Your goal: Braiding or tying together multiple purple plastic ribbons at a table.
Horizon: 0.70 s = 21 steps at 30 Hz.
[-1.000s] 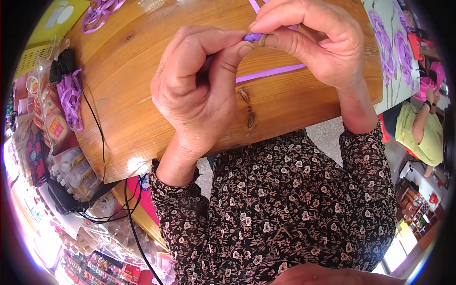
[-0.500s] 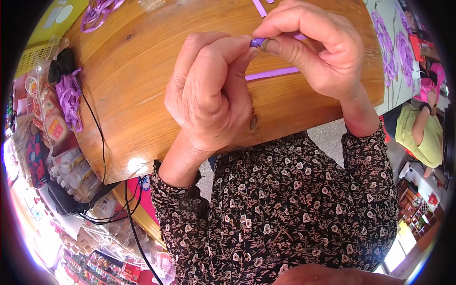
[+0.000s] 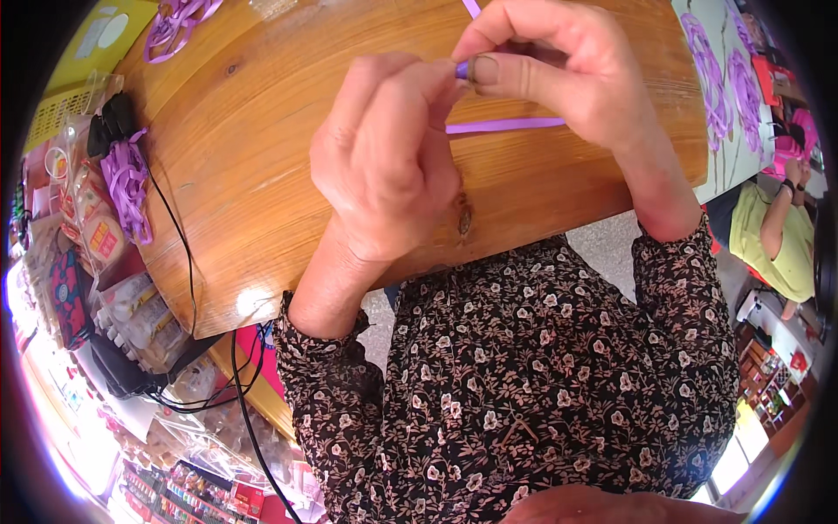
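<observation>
- Over a broad wooden table (image 3: 262, 175), both hands are meeting near its far edge, working a thin purple strip (image 3: 506, 126).
- The table is bearing little else close by: a loop of purple ribbon (image 3: 175, 17) at the far left corner, a black cable (image 3: 179, 244) trailing off the left side, and another bunch of ribbon (image 3: 127, 183) just beyond that edge.
- The left hand (image 3: 384, 166) is lying knuckles up, wrist bent, fingers curled tight toward the right, pinching a small purple coil (image 3: 461, 70) at its fingertips.
- The right hand (image 3: 559, 79) is arching over from the far side, thumb and forefinger closed on the same coil, the other fingers folded loosely behind.
- The strip is running out flat on the wood from under the hands, so I judge the rolling only partly done: a short length looks wound, a good length is still lying loose.
- The coil itself is mostly hidden between the fingertips; how many turns it has I cannot tell.
</observation>
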Available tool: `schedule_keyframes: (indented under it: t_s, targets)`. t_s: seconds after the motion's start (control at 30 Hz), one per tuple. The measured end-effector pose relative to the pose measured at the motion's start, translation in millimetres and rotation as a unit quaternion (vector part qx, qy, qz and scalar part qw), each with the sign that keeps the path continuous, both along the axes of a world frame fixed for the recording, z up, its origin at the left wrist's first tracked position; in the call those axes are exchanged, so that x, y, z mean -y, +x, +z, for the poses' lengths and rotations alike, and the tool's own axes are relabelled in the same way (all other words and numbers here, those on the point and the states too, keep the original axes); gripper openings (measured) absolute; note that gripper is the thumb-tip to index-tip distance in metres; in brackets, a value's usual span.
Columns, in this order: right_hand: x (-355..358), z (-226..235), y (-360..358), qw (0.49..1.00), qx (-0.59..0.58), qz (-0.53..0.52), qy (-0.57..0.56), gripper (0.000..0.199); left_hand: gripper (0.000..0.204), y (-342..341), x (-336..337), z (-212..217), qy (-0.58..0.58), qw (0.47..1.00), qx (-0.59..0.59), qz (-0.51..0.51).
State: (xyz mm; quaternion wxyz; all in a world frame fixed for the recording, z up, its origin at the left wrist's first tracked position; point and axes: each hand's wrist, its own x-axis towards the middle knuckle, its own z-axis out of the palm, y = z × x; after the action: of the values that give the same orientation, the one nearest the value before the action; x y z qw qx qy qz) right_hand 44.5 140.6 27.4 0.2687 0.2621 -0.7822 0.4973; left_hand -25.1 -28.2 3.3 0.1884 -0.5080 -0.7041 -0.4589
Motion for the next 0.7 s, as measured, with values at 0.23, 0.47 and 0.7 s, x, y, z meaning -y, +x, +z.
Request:
schedule_keyframes:
  t_s: [0.23,0.47,0.7]
  targets:
    - [-1,-18,0,0.935,0.271,-0.020,-0.228,0.015,0.005,-5,-6,-5,0.136,0.887,0.427,-0.113]
    - [3,-1,4,0.982,0.132,-0.130,-0.028,0.032,0.008,-4,0,-1,0.157,0.822,0.530,-0.139]
    - [10,0,5,0.984,0.069,-0.160,0.025,0.038,0.010,-4,1,2,0.142,0.812,0.546,-0.147]
